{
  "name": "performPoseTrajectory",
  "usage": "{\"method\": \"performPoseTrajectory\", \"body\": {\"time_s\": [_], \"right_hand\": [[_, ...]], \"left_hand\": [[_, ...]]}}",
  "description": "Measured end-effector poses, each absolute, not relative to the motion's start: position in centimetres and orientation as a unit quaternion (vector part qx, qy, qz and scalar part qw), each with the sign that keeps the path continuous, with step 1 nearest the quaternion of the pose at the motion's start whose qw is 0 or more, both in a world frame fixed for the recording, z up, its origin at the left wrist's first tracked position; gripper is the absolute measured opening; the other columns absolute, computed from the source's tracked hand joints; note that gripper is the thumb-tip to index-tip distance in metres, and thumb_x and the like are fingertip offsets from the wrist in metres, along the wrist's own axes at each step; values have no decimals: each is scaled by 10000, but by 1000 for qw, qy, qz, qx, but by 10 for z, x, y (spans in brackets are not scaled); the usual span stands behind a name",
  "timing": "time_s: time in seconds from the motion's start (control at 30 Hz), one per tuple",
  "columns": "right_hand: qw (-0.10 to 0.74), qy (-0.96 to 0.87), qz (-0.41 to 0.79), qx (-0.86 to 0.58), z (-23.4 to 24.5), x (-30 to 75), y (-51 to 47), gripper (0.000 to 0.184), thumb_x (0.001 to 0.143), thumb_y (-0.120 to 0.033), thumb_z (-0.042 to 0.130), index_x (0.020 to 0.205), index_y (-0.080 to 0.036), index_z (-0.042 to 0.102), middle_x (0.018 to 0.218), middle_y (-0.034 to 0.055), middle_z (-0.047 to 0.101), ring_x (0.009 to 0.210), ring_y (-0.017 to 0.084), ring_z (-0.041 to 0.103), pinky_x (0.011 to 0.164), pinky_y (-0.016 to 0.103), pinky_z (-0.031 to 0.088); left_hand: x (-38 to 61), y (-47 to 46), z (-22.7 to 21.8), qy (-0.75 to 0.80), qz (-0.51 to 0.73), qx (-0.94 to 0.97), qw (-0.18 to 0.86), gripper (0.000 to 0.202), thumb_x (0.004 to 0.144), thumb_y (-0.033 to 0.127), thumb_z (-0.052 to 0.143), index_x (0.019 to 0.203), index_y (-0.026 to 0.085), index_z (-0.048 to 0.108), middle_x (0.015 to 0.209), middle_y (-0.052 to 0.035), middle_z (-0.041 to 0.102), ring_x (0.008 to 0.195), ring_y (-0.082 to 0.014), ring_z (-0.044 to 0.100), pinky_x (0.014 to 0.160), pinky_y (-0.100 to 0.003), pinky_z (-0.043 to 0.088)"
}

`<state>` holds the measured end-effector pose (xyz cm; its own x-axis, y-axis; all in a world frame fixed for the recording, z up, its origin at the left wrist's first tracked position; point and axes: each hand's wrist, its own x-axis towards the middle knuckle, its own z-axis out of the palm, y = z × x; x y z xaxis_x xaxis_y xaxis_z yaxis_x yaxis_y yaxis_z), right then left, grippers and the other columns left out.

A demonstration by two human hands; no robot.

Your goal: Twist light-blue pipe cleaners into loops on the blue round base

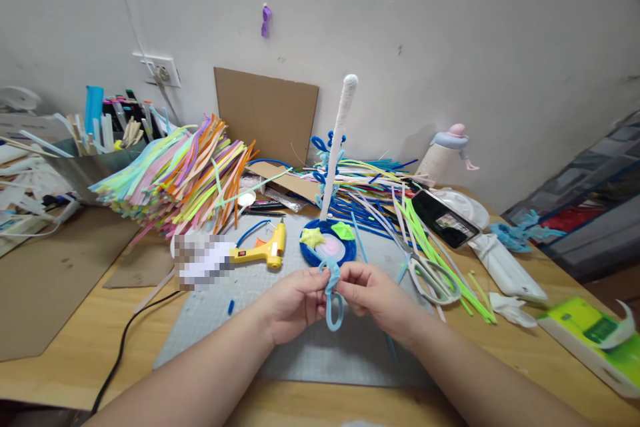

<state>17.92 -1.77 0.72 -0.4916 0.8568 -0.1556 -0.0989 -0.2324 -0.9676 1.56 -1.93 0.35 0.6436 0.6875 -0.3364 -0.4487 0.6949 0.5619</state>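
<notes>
Both my hands meet over a grey cutting mat (300,353) and pinch a light blue pipe cleaner (333,303) bent into a loop. My left hand (293,303) grips its left side with closed fingers. My right hand (373,293) pinches its right side. Just beyond them stands a blue round base (350,255) with a yellow star, a green shape and a pink disc on it. A tall white fuzzy pole (340,140) rises from that base, with blue curls wound on it.
A yellow glue gun (263,250) lies left of the base, its black cord running off the table. Grey scissors (434,278), a phone (445,219) and loose pipe cleaners lie right. A big colourful pipe cleaner pile (175,177) sits left; a green tissue pack (595,340) far right.
</notes>
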Motion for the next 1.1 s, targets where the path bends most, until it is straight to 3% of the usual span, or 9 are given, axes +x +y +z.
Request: {"method": "performPoseTrajectory", "body": {"time_s": [0.5, 0.77, 0.87, 1.0, 1.1], "right_hand": [[336, -420, 766, -352, 7, 182, -17, 214, 708, -298, 675, 675, -157, 517, 428, -108, 279, 397, 32, 165, 403, 199, 102], [365, -422, 711, -428, 0, 172, -20, 243, 632, -278, 697, 618, -161, 485, 421, -97, 373, 367, 23, 206, 387, 189, 124], [377, -437, 676, -458, -4, 170, -18, 222, 633, -272, 657, 601, -172, 461, 414, -101, 365, 361, 28, 204, 386, 188, 126], [376, -531, 564, -509, -6, 174, -14, 127, 636, -205, 566, 575, -170, 461, 459, -83, 378, 401, 45, 251, 409, 192, 184], [370, -613, 454, -530, -2, 176, -14, 76, 624, -154, 520, 566, -164, 472, 525, -57, 416, 475, 68, 329, 462, 199, 253]], "left_hand": [[18, -20, -4, 194, 317, 217, 903, 199, 814, 293, 547, 781, 97, 568, 554, 34, 387, 506, -48, 386, 509, -160, 310], [23, -20, -8, 257, 348, 267, 861, 192, 756, 289, 612, 722, 119, 530, 562, 38, 403, 494, -43, 378, 517, -173, 310], [24, -18, -11, 297, 359, 296, 834, 196, 719, 284, 631, 795, 136, 528, 638, 23, 455, 521, -52, 415, 527, -188, 317], [22, -15, -11, 397, 418, 400, 712, 439, 625, 199, 644, 1034, 194, 485, 854, -20, 511, 675, -110, 499, 570, -221, 362], [19, -18, -2, 429, 448, 599, 507, 561, 596, 133, 636, 1123, 239, 476, 1153, -60, 471, 987, -193, 476, 796, -304, 385]]}}
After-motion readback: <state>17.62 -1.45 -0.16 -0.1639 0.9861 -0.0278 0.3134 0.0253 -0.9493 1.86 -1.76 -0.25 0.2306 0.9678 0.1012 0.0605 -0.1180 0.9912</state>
